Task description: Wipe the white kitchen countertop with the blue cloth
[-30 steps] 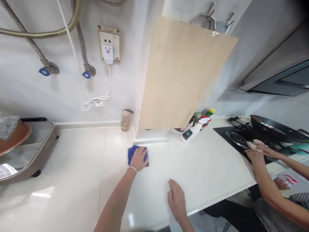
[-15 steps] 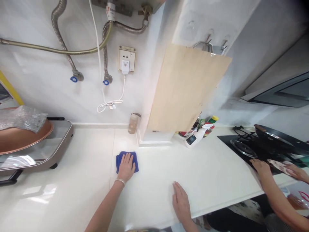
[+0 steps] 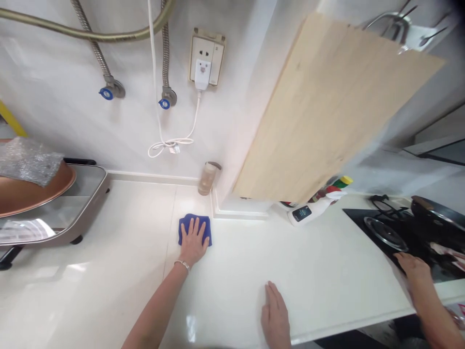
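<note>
My left hand (image 3: 193, 244) lies flat with its fingers spread on a folded blue cloth (image 3: 184, 224), pressing it to the white countertop (image 3: 232, 271). A bracelet circles the left wrist. Near the counter's front edge, my right hand (image 3: 275, 312) rests on the surface, fingers stretched out and holding nothing. Behind the cloth, a small transparent bottle (image 3: 208, 179) stands by the wall corner.
A white spray bottle (image 3: 303, 213) leans beside the pillar, below a wooden board (image 3: 327, 111). At right, another person's hand (image 3: 414, 266) touches the black stove (image 3: 366, 232). An electric pan (image 3: 83, 208) with a copper-coloured pan (image 3: 65, 182) sits at left.
The view has moved closer to the wall. My left hand, on the cloth, has its fingers spread wider. The other person's cloth hand has shifted over the stove.
</note>
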Motion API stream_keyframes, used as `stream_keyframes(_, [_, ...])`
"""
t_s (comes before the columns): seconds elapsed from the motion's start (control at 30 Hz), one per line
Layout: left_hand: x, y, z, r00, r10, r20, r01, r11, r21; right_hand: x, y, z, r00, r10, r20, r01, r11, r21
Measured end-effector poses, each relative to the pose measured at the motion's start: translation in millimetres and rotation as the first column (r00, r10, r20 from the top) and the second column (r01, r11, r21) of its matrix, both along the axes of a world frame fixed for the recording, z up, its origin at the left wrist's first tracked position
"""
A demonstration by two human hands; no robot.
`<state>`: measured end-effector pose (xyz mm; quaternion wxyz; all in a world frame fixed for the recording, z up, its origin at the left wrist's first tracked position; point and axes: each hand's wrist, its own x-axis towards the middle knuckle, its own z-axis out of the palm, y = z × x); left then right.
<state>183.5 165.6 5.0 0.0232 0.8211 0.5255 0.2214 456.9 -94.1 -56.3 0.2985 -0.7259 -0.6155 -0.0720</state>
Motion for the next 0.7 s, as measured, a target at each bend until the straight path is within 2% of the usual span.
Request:
stream_keyframes(0.2, [19.9,57.4,3.0,1.0,0.002,-0.002,-0.002,1.0,-0.031,-0.7,-1.6,3.1,0.997,-0.04,-0.06,0.039,0.999,-0.033])
stream_keyframes(0.33, [33.8,86.7,5.8,1.0,0.01,-0.002,-0.01,0.997,-0.077,0.2,-3.4,3.1,0.997,-0.049,-0.062,0.045,0.997,-0.062])
stream_keyframes(0.53, [39.9,109.1,7.8,1.0,-0.015,-0.024,0.013,0.997,-0.082,-0.9,-4.4,6.0,0.995,-0.07,-0.076,0.063,0.993,-0.099])
stream_keyframes(0.7, [37.9,124.4,10.8,0.999,-0.022,-0.032,0.019,0.995,-0.099,0.3,-3.5,0.6,0.997,-0.058,-0.058,0.054,0.996,-0.065])
